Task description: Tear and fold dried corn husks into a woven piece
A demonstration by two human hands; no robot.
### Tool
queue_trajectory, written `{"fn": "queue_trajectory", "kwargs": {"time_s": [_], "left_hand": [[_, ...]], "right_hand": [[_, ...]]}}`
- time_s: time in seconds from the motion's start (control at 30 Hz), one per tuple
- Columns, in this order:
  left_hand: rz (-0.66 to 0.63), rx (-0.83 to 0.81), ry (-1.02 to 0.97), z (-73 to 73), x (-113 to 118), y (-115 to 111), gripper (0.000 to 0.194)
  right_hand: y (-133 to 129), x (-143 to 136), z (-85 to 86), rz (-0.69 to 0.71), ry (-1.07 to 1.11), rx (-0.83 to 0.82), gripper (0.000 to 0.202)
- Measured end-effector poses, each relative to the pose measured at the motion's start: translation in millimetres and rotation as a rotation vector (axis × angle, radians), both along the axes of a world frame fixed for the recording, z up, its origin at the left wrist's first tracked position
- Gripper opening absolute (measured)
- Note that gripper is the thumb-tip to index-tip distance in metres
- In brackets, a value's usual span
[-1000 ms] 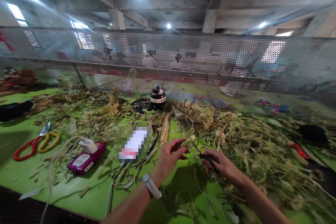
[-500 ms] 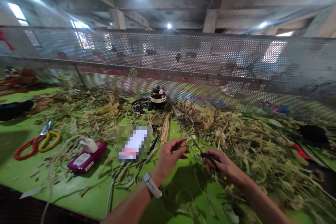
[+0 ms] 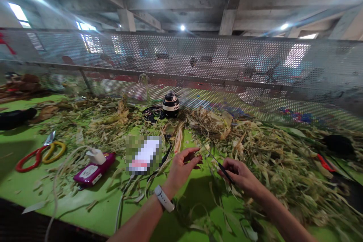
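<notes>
My left hand (image 3: 183, 168), with a pale watch on its wrist, has its fingers curled in a pinch by a small pale yellow-green piece of plant husk (image 3: 206, 146); the fingertips partly hide the contact. Slim scissors with black handles (image 3: 221, 167) are gripped in my right hand (image 3: 239, 176). Their thin blades point up and left, right beside the pale piece. Both hands hover over the green tabletop (image 3: 195, 196), with dry husk strips (image 3: 207, 223) below them.
Heaps of dry husk (image 3: 283, 170) cover the right side. Left lie a phone (image 3: 146, 155), a purple power strip (image 3: 93, 170) with a white plug and cable, and red-and-yellow-handled scissors (image 3: 39, 155). A black jar-like object (image 3: 171, 106) stands before the perforated metal screen (image 3: 198, 68).
The scissors in my right hand have turned, so their handles look narrower. Less of the pale husk piece shows beside the left fingertips. My left hand has barely moved.
</notes>
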State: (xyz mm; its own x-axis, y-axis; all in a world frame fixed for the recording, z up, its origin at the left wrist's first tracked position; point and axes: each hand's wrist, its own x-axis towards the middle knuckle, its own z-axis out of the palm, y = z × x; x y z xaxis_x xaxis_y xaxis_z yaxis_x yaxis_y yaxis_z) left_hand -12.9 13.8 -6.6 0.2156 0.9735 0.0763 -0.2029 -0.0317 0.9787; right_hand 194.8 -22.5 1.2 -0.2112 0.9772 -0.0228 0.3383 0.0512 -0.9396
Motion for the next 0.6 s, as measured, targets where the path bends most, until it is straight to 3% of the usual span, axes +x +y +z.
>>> {"fn": "queue_trajectory", "kwargs": {"time_s": [0.23,0.33,0.43,0.6], "left_hand": [[0.002,-0.018,-0.073,3.2,0.4,0.5,0.038],[-0.033,-0.064,-0.144,6.7,-1.1,-0.2,0.044],[-0.016,-0.076,-0.159,7.9,-1.9,0.8,0.043],[0.071,-0.114,-0.181,6.4,-1.4,5.1,0.027]], "right_hand": [[3.5,-3.5,10.9,-0.169,0.066,-0.003,0.046],[8.6,0.7,7.7,-0.226,0.023,-0.057,0.044],[14.6,9.1,-2.7,-0.253,-0.102,-0.034,0.041],[19.4,26.3,-12.0,-0.300,-0.424,0.175,0.028]]}}
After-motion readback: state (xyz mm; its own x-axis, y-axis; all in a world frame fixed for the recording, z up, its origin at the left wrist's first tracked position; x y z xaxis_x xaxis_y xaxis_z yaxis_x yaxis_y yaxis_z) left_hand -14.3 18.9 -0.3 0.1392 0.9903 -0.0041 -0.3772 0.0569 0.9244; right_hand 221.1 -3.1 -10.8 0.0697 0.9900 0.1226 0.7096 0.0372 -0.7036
